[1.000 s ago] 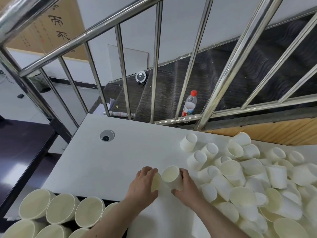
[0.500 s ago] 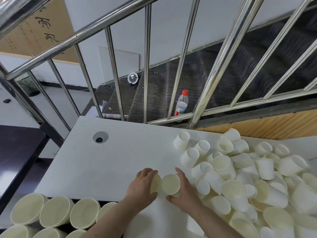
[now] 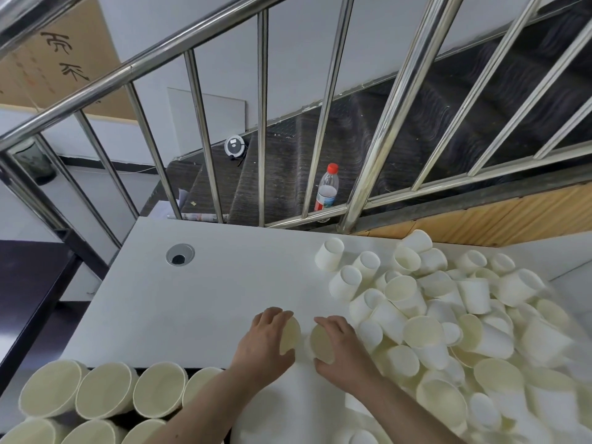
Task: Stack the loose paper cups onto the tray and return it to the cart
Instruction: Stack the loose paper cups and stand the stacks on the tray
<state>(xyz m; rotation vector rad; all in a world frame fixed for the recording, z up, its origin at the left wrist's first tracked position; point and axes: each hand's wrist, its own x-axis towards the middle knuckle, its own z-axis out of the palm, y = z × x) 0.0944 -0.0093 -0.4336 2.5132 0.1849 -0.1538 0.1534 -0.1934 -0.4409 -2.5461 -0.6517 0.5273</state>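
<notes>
Left hand (image 3: 261, 342) grips one paper cup (image 3: 290, 336), right hand (image 3: 341, 350) curls round another cup (image 3: 321, 343), mouths facing, just left of the loose pile (image 3: 448, 318); misaligned rims could crumple; the right forearm could scatter that pile; no tray is identifiable.

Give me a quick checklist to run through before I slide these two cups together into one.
1. Left hand grips the left cup: ok.
2. Right hand grips the right cup: ok.
3. Cups apart, a gap between them: ok.
4. One cup's base turned toward the other's mouth: cannot tell, only the rims show.
5. Bare white table under the hands: ok.
6. Pile of loose cups close beside the right hand, may get knocked: not ok.
</notes>
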